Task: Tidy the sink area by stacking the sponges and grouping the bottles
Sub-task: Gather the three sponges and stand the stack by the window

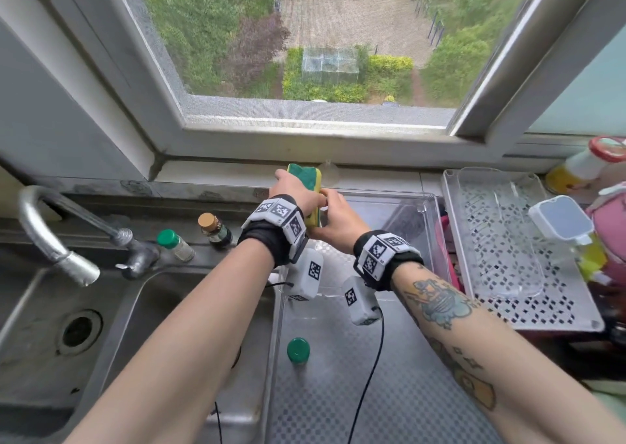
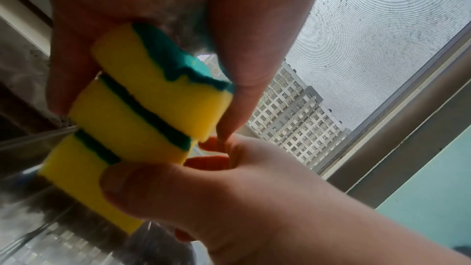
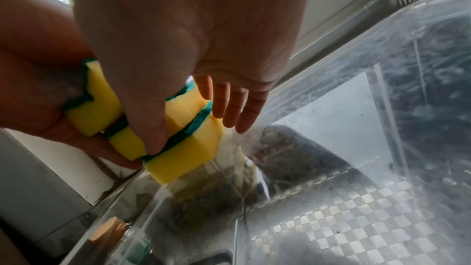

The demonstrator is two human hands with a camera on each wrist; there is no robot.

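Observation:
A stack of three yellow sponges (image 1: 303, 174) with green scourer faces is held near the window sill, over the far left corner of a clear plastic bin (image 1: 427, 206). My left hand (image 1: 292, 188) grips the stack (image 2: 142, 112) from the left, fingers curled round it. My right hand (image 1: 333, 216) holds its near end, thumb (image 3: 151, 126) across the sponge edges (image 3: 188, 148) and fingers on the far side. Two small bottles, one green-capped (image 1: 174, 243) and one tan-capped (image 1: 215, 230), stand behind the sink. A third green-capped bottle (image 1: 298, 350) stands on the drainboard below my forearms.
A metal faucet (image 1: 57, 240) arches over the steel sink (image 1: 152, 308) at left. To the right lies a white perforated tray (image 1: 528, 311), then a yellow bottle with a red cap (image 1: 582, 166), a white-lidded container (image 1: 562, 220) and a pink object (image 1: 609, 227).

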